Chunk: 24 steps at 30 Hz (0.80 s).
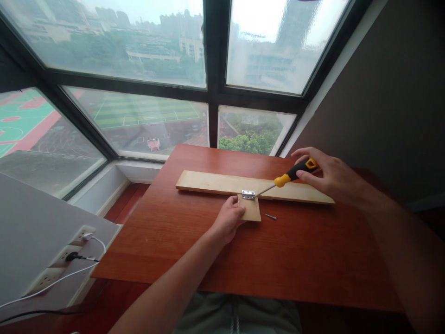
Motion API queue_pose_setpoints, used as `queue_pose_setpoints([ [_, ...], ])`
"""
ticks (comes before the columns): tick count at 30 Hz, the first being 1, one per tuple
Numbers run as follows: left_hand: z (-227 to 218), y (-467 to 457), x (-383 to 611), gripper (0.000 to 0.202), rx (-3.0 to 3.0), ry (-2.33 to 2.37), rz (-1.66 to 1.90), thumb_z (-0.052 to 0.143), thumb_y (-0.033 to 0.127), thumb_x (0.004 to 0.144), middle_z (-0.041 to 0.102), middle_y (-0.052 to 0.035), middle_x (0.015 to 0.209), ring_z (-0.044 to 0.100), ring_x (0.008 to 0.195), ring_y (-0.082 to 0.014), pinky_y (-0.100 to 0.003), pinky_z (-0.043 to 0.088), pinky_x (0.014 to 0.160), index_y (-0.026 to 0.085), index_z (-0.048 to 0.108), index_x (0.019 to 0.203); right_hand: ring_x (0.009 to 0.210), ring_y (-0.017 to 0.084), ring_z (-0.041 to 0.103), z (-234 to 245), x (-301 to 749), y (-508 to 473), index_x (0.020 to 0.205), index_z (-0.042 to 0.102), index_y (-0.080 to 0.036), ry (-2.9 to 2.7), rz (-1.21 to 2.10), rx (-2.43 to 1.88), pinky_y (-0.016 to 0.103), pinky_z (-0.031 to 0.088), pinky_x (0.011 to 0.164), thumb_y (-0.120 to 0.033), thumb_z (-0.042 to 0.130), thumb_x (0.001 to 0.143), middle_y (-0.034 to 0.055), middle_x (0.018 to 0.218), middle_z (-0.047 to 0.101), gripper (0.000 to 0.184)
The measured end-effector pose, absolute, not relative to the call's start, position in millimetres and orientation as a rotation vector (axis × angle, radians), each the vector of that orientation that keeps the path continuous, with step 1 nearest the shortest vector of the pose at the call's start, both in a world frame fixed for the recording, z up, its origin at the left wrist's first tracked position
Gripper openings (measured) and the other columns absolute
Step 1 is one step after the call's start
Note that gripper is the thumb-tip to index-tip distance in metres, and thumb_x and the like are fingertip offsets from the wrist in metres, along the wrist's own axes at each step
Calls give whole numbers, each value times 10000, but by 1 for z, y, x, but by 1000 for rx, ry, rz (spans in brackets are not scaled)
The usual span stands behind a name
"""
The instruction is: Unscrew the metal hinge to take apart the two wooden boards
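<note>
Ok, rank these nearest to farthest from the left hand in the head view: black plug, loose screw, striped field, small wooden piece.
1. Small wooden piece: held in the left hand.
2. Loose screw: on the table, right of the piece.
3. Black plug: lower left.
4. Striped field: outdoors, ahead.

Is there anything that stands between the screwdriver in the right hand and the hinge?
Nothing visible: the shaft of the screwdriver runs unblocked from the right hand to the hinge. The screw lies off that line.
</note>
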<state>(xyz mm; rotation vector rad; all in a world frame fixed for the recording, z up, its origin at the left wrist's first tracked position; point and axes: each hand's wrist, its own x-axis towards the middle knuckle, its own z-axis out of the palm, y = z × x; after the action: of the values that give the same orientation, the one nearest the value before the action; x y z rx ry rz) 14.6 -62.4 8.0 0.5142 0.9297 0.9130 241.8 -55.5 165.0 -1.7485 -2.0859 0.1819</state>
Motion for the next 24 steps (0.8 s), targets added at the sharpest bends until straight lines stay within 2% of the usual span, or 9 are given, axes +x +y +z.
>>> queue_pose_setpoints([
  [3,9,-63,14,373,519,934,910,632,49,718,695,-87,947,662,742,-166,-249,542,610,169,545,1060,636,244,621,164,239,-55,1023,665,-266,-2026,-49,-1935,328,399,549,-595,467,903,41,718,676,403],
  [5,9,-63,14,378,518,928,913,648,54,708,694,-86,949,663,748,-167,-243,536,605,169,547,1053,589,247,597,164,236,-55,940,682,-274,-2022,-135,-1980,326,356,525,-630,444,902,37,640,642,430],
  [9,9,-63,14,377,510,923,917,670,58,693,691,-89,952,663,755,-169,-246,537,613,165,550,1034,688,243,643,169,230,-57,1119,640,-269,-2103,18,-1796,347,447,603,-460,556,878,44,836,714,319],
  [12,9,-62,14,361,505,930,915,654,50,702,689,-84,949,660,750,-165,-250,541,618,166,548,1027,819,233,673,173,227,-59,1241,564,-246,-2173,225,-1596,337,507,711,-333,617,826,49,1007,724,427],
  [15,10,-63,15,349,504,936,917,635,41,712,685,-74,917,658,751,-166,-249,541,619,168,546,1024,807,244,676,172,223,-59,1239,565,-237,-2144,159,-1650,347,502,689,-424,584,864,68,1016,721,420],
  [19,10,-62,15,336,505,939,915,617,33,727,683,-74,909,657,750,-163,-249,542,623,164,539,1026,660,288,644,167,217,-56,1100,646,-262,-2060,-237,-1932,359,402,551,-642,445,897,77,798,708,475],
  [22,10,-63,15,341,506,934,915,625,38,724,685,-75,915,660,753,-165,-250,543,625,166,539,1028,662,287,639,168,215,-55,1046,667,-268,-2060,-271,-1926,357,398,556,-597,486,892,68,746,693,406],
  [24,9,-63,15,350,507,930,918,644,46,712,686,-76,920,664,761,-171,-254,543,630,167,543,1025,714,256,649,170,216,-56,1141,635,-266,-2094,-90,-1818,352,446,612,-486,552,878,56,841,713,353],
])
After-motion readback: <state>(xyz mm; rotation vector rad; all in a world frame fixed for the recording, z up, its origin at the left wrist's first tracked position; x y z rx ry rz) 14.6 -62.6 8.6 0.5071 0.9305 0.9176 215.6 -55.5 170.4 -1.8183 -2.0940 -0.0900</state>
